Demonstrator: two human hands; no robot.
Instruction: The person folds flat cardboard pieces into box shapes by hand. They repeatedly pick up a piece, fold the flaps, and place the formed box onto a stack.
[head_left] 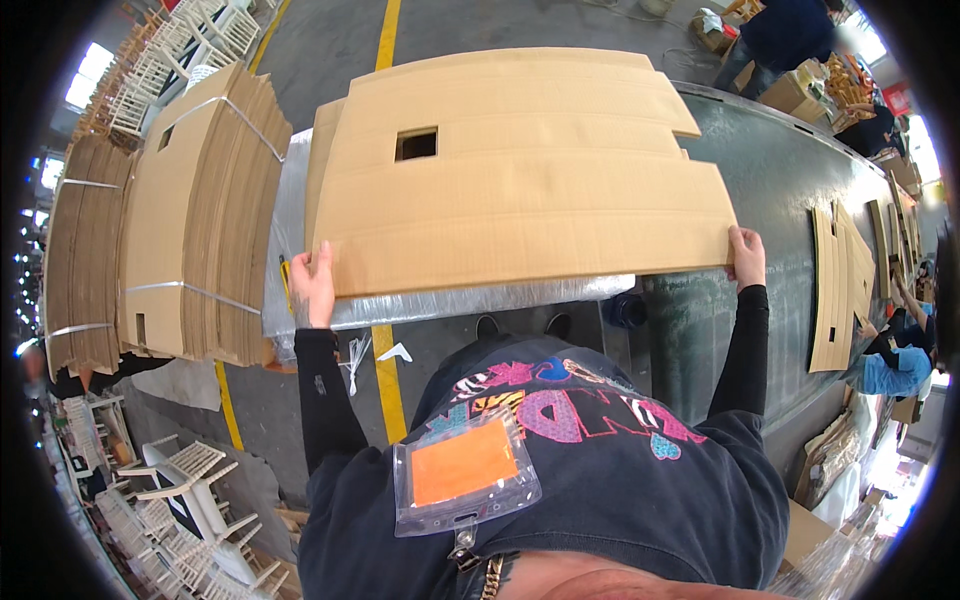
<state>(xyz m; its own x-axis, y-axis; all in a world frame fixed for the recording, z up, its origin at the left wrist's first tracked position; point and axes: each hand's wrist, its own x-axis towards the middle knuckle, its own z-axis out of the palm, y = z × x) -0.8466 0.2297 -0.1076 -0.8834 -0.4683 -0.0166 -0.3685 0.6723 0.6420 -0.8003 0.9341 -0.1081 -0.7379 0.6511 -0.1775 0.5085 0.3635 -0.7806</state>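
A large flat brown cardboard sheet, creased lengthwise and with a square cut-out, lies on top of a stack of like sheets on a metal-topped table. My left hand grips its near left corner. My right hand grips its near right corner. Both arms are in black sleeves and stretched forward.
Strapped bundles of flat cardboard stand to the left. White wooden chairs are piled at lower left and far left. Another person in blue handles cardboard sheets at the right. Yellow floor lines run under the table.
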